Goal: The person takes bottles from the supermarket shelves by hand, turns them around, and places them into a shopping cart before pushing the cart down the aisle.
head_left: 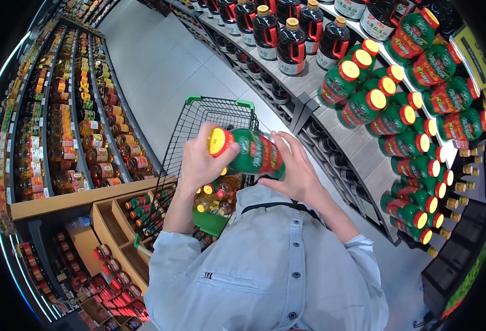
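A green bottle with a red label and a yellow-and-red cap (254, 153) is held tilted in front of my chest, its cap toward the left. My left hand (201, 157) is closed around the cap end. At the base end, my right hand (295, 171) has its fingers wrapped around the bottle. Below and behind the bottle stands a wire shopping cart (185, 124) with green corners. Several bottles with yellow and red caps (221, 194) lie in the cart, partly hidden by my left arm and the held bottle.
On the right, a grey shelf (359, 149) carries several matching green bottles (400, 140) and dark bottles with red handles (291, 48). Shelves of oil bottles (61, 124) line the left side. A wooden display rack (110, 220) stands at lower left. Tiled floor (155, 60) stretches ahead.
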The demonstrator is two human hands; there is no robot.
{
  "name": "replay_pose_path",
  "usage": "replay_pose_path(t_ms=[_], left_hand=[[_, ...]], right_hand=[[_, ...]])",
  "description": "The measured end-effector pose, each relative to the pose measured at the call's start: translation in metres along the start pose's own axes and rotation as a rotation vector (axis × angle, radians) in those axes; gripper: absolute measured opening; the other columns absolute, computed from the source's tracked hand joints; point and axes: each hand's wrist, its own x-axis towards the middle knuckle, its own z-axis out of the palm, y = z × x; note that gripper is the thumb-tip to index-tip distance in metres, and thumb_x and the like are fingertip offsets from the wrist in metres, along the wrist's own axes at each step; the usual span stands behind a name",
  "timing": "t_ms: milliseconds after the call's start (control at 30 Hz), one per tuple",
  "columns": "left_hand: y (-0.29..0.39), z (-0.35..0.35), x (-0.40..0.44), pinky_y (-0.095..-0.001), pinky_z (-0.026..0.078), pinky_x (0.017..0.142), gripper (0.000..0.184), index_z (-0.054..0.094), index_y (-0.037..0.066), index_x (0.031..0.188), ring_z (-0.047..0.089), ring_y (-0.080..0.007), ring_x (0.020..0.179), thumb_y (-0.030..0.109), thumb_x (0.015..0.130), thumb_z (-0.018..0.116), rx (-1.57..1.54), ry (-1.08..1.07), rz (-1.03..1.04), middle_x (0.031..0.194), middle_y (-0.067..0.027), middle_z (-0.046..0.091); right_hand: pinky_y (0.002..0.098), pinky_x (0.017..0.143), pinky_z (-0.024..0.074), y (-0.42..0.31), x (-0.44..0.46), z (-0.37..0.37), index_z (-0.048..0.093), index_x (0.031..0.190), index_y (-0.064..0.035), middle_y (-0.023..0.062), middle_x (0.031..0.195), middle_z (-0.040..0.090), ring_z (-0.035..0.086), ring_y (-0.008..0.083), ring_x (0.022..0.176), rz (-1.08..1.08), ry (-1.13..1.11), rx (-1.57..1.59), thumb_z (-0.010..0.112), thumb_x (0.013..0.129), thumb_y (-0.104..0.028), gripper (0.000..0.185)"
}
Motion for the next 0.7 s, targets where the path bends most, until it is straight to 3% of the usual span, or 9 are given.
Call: replay_pose_path(t_ms=[167, 233, 300, 433, 500, 667, 700], left_hand=[[-0.094, -0.001, -0.01, -0.0455, 0.052, 0.063, 0.044, 0.052, 0.004, 0.103, 0.068, -0.0384, 0.07, 0.037, 0.084, 0.072, 0.165, 0.253, -0.211, 0.074, -0.0185, 0.068], [-0.146, 0.012, -0.011, -0.047, 0.052, 0.063, 0.045, 0.051, 0.004, 0.103, 0.067, -0.0399, 0.071, 0.039, 0.084, 0.071, 0.235, 0.279, -0.271, 0.075, -0.0198, 0.068], [-0.188, 0.028, -0.013, -0.0519, 0.05, 0.068, 0.052, 0.048, 0.003, 0.106, 0.065, -0.0447, 0.076, 0.046, 0.084, 0.068, 0.346, 0.298, -0.383, 0.078, -0.0251, 0.067], [-0.304, 0.071, -0.026, -0.0544, 0.048, 0.076, 0.059, 0.045, 0.0, 0.109, 0.063, -0.0487, 0.084, 0.048, 0.083, 0.067, 0.305, 0.256, -0.571, 0.086, -0.0307, 0.065], [-0.344, 0.085, -0.032, -0.0543, 0.048, 0.078, 0.06, 0.044, -0.002, 0.111, 0.063, -0.0486, 0.087, 0.047, 0.083, 0.066, 0.299, 0.235, -0.662, 0.089, -0.0315, 0.065], [-0.42, 0.121, -0.054, -0.053, 0.048, 0.086, 0.068, 0.04, -0.005, 0.119, 0.061, -0.0486, 0.098, 0.048, 0.084, 0.065, 0.317, 0.19, -0.843, 0.103, -0.034, 0.062], [-0.412, 0.12, -0.051, -0.0521, 0.047, 0.088, 0.07, 0.038, -0.004, 0.122, 0.061, -0.0482, 0.1, 0.046, 0.083, 0.067, 0.297, 0.114, -0.976, 0.107, -0.034, 0.061]], right_hand=[[0.0435, 0.102, 0.0417, 0.063, -0.034, 0.018, 0.042, 0.138, -0.0002, 0.0229, 0.131, 0.046, 0.047, 0.0392, 0.123, 0.174, 0.021, 0.034, 0.08, 0.075, -0.029, 0.078], [0.0414, 0.1, 0.0429, 0.089, -0.052, 0.024, 0.046, 0.134, 0.0014, 0.0222, 0.127, 0.05, 0.051, 0.0386, 0.119, 0.372, -0.048, 0.034, 0.077, 0.078, -0.029, 0.071], [0.0411, 0.1, 0.0434, 0.106, -0.069, 0.032, 0.047, 0.134, 0.0017, 0.0226, 0.126, 0.051, 0.052, 0.0388, 0.117, 0.436, -0.082, 0.004, 0.076, 0.079, -0.029, 0.069], [0.0404, 0.093, 0.0481, 0.142, -0.102, 0.054, 0.051, 0.132, 0.0021, 0.0231, 0.124, 0.055, 0.06, 0.0344, 0.108, 0.628, -0.118, -0.057, 0.074, 0.08, -0.031, 0.065], [0.0416, 0.093, 0.0479, 0.146, -0.112, 0.058, 0.051, 0.131, 0.0021, 0.024, 0.123, 0.056, 0.06, 0.0364, 0.109, 0.702, -0.127, -0.036, 0.074, 0.08, -0.032, 0.065], [0.0422, 0.085, 0.0516, 0.157, -0.138, 0.071, 0.056, 0.126, 0.0031, 0.0249, 0.111, 0.062, 0.064, 0.035, 0.1, 0.871, -0.097, -0.021, 0.074, 0.079, -0.033, 0.062], [0.0417, 0.083, 0.0523, 0.157, -0.142, 0.074, 0.057, 0.124, 0.0035, 0.0243, 0.106, 0.064, 0.065, 0.0336, 0.097, 0.888, -0.085, -0.038, 0.075, 0.078, -0.032, 0.06]])
